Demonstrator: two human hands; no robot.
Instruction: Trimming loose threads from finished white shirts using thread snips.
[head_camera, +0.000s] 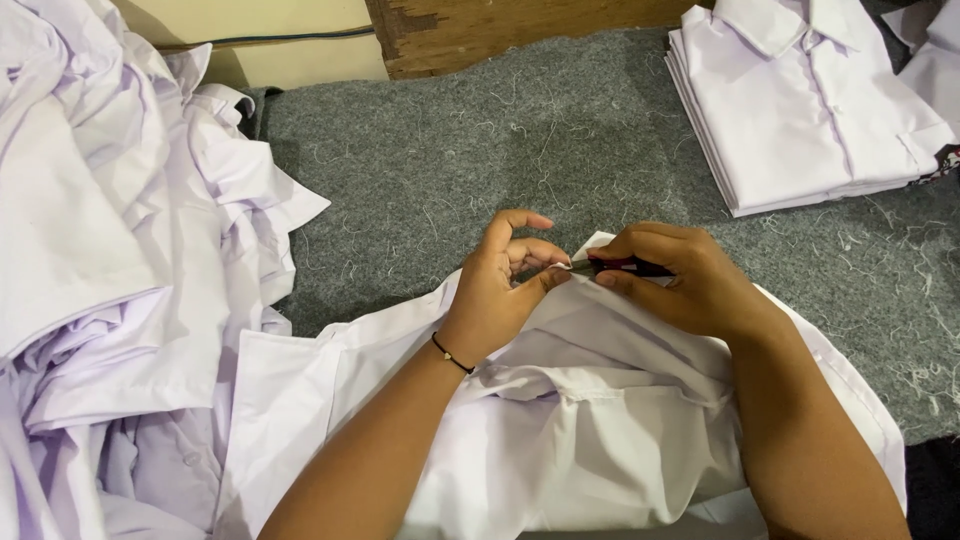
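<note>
A white shirt (560, 420) lies crumpled on the grey felt table (480, 150) in front of me. My left hand (505, 285) pinches a fold of the shirt's edge between thumb and fingers; a thin black bracelet is on that wrist. My right hand (680, 280) grips a small dark thread clipper (625, 266) with a red part, its tip at the cloth edge right beside my left fingertips. A white corner of the shirt sticks out between the two hands.
A big heap of loose white shirts (110, 260) fills the left side. A neat stack of folded white shirts (800, 100) sits at the back right. Loose thread bits litter the felt. A wooden board (480, 30) stands at the back.
</note>
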